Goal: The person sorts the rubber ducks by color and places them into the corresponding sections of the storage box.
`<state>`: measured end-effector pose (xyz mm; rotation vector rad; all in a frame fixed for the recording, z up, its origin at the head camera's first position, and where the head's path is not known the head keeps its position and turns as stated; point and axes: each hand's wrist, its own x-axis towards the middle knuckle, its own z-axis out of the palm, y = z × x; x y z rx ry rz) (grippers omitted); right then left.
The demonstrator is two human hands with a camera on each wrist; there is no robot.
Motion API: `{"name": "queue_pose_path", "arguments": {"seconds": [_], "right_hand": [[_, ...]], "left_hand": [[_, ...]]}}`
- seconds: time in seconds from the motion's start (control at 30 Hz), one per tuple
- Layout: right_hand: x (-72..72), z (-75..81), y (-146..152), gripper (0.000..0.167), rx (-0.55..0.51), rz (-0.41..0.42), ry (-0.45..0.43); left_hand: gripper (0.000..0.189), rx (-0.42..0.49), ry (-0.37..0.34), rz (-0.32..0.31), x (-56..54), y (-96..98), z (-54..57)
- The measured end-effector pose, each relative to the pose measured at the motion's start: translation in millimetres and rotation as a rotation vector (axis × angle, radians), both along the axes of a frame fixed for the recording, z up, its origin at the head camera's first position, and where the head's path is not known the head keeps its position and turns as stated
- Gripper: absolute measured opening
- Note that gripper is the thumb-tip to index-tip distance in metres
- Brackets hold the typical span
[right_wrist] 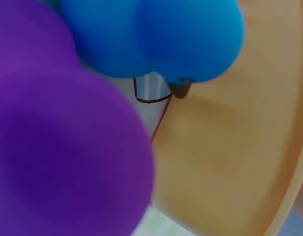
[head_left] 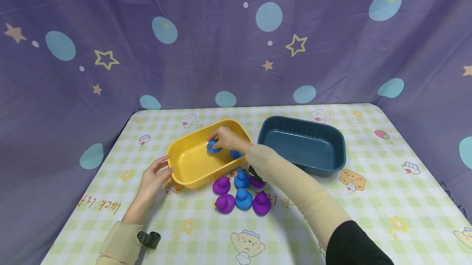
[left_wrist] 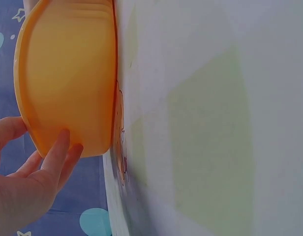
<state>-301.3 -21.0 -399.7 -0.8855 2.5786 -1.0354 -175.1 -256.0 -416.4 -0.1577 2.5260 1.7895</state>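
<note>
Yellow oblong plastic tub (head_left: 193, 166); dark-teal oblong plastic tub (head_left: 302, 146); blue toy ducks (head_left: 243, 200); purple toy ducks (head_left: 262, 204); green-and-white checked tablecloth (head_left: 368, 220).

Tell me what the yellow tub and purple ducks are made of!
Yellow tub: probably stiff plastic, smooth with a soft sheen; light glints on its floor. Purple ducks: maybe rubber or soft plastic, smooth with little shine; even, rounded surfaces fit either.
</note>
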Motion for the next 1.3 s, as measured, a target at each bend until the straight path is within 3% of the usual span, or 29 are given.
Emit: {"name": "queue_pose_path", "arguments": {"seconds": [0.43,0.83,1.07,1.3], "right_hand": [[-0.2,-0.7,-2.0,0.029,0.06,-0.007,0.006],[1.4,3.7,2.1,0.027,-0.004,-0.019,-0.033],[5.8,9.6,7.3,0.026,-0.038,0.013,-0.047],[9.3,13.6,15.2,0.022,-0.069,0.078,0.007]], "left_hand": [[0.054,-0.004,-0.006,-0.006,0.1,0.2,-0.5],[0.054,-0.006,-0.008,0.008,0.1,-0.1,-0.4],[0.053,-0.006,-0.02,0.006,0.4,0.3,1.2],[0.053,-0.015,-0.012,0.009,-0.3,0.3,1.2]]}}
